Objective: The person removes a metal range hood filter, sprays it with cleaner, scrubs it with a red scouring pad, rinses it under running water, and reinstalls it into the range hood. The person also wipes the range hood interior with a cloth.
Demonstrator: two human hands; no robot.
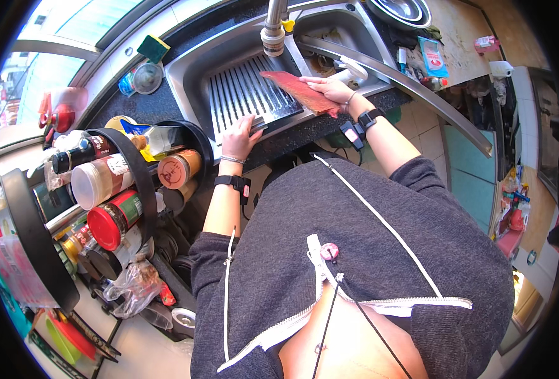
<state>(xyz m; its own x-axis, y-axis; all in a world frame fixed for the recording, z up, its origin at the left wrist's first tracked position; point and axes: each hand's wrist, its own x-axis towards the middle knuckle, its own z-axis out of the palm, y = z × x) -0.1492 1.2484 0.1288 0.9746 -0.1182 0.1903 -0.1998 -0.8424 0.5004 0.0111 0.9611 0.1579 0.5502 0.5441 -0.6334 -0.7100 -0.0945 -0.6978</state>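
My left hand grips the near edge of a slotted stainless steel panel, which lies tilted in the left basin of a double metal sink. Long parallel slots run across it, and its surface looks shiny. My right hand holds a reddish-brown cloth by its right side. The cloth stretches flat over the panel's right part, above the basin divider; whether it touches the metal I cannot tell. A metal faucet hangs over the far side.
A long metal strip slants from the right basin out past the counter's front edge. Beside it is a white plastic fitting. A green-and-yellow sponge lies behind the sink. At left, a black-rimmed rack holds several jars. Metal bowls sit at back right.
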